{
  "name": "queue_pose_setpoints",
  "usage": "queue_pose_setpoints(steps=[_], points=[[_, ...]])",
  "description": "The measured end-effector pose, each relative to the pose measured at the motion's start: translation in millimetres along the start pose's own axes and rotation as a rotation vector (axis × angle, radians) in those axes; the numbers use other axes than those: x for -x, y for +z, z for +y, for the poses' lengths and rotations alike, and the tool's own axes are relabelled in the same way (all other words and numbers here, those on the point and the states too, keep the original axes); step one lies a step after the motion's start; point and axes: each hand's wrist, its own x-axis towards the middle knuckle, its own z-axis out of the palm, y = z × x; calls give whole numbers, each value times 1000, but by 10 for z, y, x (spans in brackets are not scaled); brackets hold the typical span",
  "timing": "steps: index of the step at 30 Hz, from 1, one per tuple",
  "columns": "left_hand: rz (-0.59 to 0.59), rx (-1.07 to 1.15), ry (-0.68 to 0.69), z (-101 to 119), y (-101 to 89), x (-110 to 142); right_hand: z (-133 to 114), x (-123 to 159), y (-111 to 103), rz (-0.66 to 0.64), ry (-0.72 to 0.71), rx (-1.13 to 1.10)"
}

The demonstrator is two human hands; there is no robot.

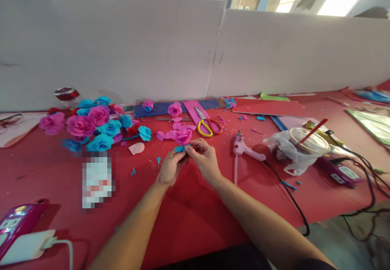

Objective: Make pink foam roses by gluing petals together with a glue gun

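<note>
A small piece of blue paper (179,149) is pinched between my left hand (170,167) and my right hand (206,161). Both hands are closed, thumbs on top, over the middle of the red table. Just past my fingertips lie pink paper petals (183,135), partly overlapping the hands in this view. Behind them, scissors (202,118) with one yellow and one red handle rest on a pink paper strip (191,109). To the right of my right hand, a pink glue gun (240,147) lies with a glue stick out of its back.
Blue and pink paper flowers (103,128) are bunched at the left, near a jar (66,94). A bagged cup (307,142) with a red straw and a purple power strip (339,172) sit right. The white partition (115,50) bounds the back.
</note>
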Motion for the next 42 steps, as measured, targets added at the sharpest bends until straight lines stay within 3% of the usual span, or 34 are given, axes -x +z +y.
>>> queue_pose_setpoints(steps=[6, 11, 19, 26, 34, 37, 42], points=[[-55, -127, 92, -63, -131, -6, -71, 22, -18, -5, -64, 13], [-82, -155, 37, -32, -101, -16, -27, 13, -30, 8, -51, 22], [155, 17, 98, 125, -38, -7, -70, -3, -33, -35, -76, 27], [99, 189, 8, 133, -34, -15, -95, 4, -32, -84, -88, 16], [55, 226, -40, 121, -28, -26, -162, 57, -19, -59, -212, 125], [111, 205, 46, 72, -12, -28, -182, 89, 1, 9, -283, 234], [306, 137, 192, 14, 91, 23, -128, 95, 17, 119, -386, 374]])
